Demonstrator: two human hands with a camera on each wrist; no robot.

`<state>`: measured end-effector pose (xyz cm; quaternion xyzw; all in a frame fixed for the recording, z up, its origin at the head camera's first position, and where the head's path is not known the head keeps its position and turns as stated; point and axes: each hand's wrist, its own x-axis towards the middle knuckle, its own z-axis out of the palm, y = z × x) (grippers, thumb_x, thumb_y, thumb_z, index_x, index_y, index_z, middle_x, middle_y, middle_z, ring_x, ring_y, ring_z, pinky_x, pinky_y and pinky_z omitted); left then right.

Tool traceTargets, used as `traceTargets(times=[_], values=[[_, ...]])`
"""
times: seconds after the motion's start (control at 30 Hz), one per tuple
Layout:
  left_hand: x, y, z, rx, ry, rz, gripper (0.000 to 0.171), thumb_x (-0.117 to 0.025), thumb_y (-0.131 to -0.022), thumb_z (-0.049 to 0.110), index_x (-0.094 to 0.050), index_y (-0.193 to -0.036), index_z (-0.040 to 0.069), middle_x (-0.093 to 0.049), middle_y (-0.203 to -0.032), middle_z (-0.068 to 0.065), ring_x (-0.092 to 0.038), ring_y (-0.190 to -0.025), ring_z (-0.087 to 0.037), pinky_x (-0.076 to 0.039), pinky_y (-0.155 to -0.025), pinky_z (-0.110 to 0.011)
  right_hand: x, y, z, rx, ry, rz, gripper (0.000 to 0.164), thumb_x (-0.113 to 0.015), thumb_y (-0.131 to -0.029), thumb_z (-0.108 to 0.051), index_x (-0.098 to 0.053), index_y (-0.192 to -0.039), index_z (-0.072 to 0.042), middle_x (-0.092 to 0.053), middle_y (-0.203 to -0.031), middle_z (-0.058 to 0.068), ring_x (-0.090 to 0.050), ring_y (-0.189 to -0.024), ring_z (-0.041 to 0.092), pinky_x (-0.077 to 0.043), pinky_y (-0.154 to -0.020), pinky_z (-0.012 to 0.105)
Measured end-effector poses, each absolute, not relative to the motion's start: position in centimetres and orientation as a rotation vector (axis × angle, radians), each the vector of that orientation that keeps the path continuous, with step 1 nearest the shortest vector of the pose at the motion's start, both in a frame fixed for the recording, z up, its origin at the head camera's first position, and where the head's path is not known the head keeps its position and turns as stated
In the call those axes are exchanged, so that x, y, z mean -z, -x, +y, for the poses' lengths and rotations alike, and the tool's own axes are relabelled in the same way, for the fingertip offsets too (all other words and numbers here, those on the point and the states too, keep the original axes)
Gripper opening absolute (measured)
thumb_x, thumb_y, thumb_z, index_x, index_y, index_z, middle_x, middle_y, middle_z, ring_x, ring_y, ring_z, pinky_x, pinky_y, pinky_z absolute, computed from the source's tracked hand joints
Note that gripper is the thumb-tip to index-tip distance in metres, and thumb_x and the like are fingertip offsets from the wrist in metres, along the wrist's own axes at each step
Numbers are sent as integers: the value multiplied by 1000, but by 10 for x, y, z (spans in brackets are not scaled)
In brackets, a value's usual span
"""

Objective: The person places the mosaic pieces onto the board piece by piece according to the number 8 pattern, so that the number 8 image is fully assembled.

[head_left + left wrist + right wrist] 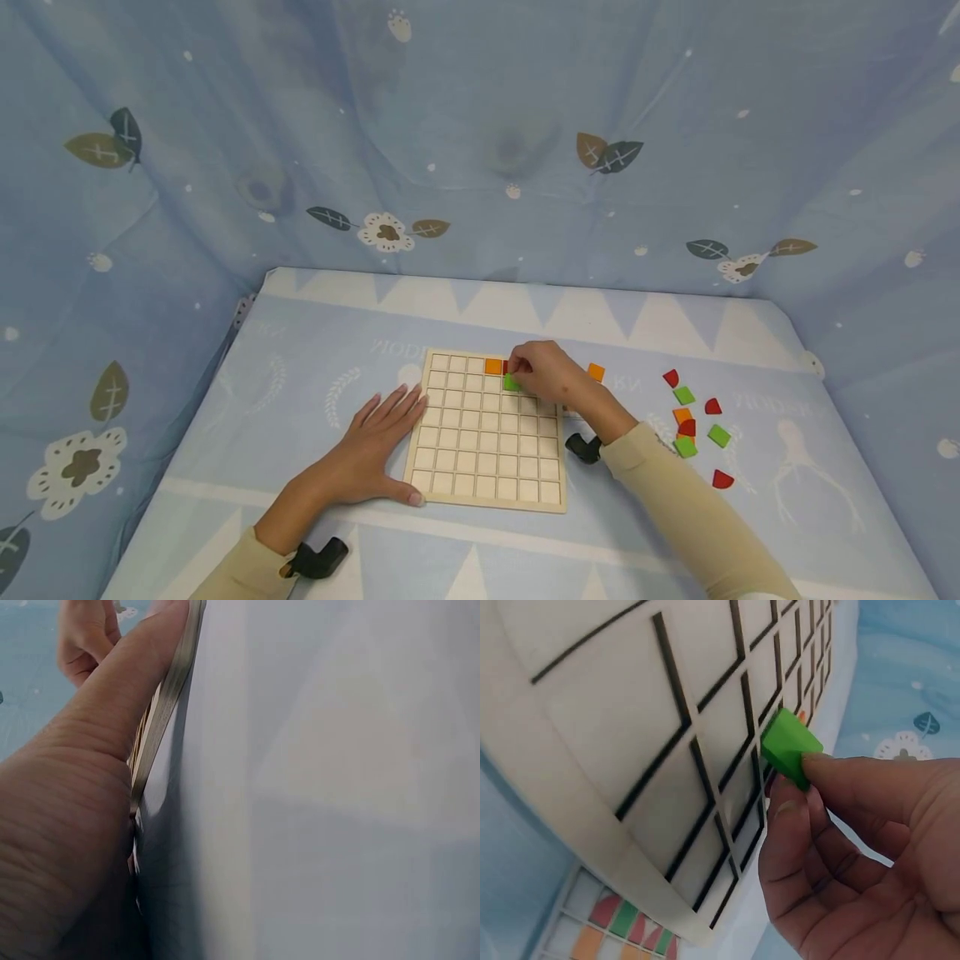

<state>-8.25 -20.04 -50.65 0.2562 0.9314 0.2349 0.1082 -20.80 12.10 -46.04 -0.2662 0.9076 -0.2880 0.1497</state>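
A pale wooden board with a grid of square recesses lies on the table. My right hand is over its upper right part and pinches a green square tile between thumb and fingertips. In the right wrist view the tile is tilted, close over the grid. An orange square tile sits in the top row, with a red piece beside it, mostly hidden by my right fingers. My left hand lies with fingers spread along the board's left edge, its thumb at the near left corner.
Right of the board are scattered red quarter-round pieces, green squares and orange squares. Another orange tile lies behind my right wrist. A coloured pattern sheet shows beside the board in the right wrist view.
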Motion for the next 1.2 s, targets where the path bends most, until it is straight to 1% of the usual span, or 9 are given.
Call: traceTargets(times=[0.17,0.4,0.53,0.7,0.87,0.97,1.07,1.2], values=[[507,83,-200,-680,-751,2741,136,-84,-67,75,-18,-169,12,-9,-175,-5,-3,-161,-31,0,-125,-56,464,206,118,794,771,2640,9,-67,-100,-2,-74,-98,-6,-67,-90,0,-58,-79,15,-54,-74,32],[509,83,-201,-674,-752,2738,137,-83,-67,77,-17,-169,12,-8,-175,-4,-3,-161,-30,1,-125,-55,470,201,114,709,811,2725,11,-67,-99,-1,-72,-93,-7,-60,-86,0,-54,-77,15,-52,-71,32],[509,83,-200,-672,-753,2740,137,-82,-67,78,-17,-169,12,-8,-175,-5,-3,-161,-30,1,-125,-56,471,197,113,683,802,2752,11,-67,-100,-3,-70,-91,-9,-57,-86,0,-53,-75,16,-50,-69,32],[509,83,-201,-675,-753,2739,137,-82,-68,78,-17,-169,12,-8,-175,-5,-3,-161,-30,1,-125,-56,470,193,118,721,800,2763,9,-70,-100,-8,-69,-92,-10,-57,-86,0,-52,-76,16,-49,-68,32],[510,83,-200,-690,-755,2733,137,-82,-68,78,-17,-169,12,-8,-175,-5,-2,-161,-30,1,-125,-56,461,190,137,827,756,2757,7,-69,-102,-13,-71,-97,-9,-61,-88,-1,-55,-77,15,-50,-70,34],[510,83,-201,-701,-759,2732,136,-82,-68,78,-17,-169,11,-8,-175,-5,-2,-161,-31,1,-125,-57,452,189,155,891,731,2734,16,-64,-106,-19,-73,-103,-6,-63,-86,-1,-56,-74,15,-50,-68,36],[511,84,-201,-701,-765,2734,136,-81,-68,78,-17,-169,11,-7,-175,-5,-2,-161,-31,1,-125,-57,442,184,176,905,694,2722,25,-58,-109,-25,-73,-107,-5,-65,-85,0,-56,-74,16,-50,-69,38],[511,84,-202,-704,-767,2734,136,-80,-69,79,-17,-169,11,-7,-175,-5,-2,-161,-31,1,-125,-57,434,171,205,856,641,2733,26,-55,-110,-24,-73,-111,-6,-69,-92,3,-58,-83,18,-50,-76,41]])
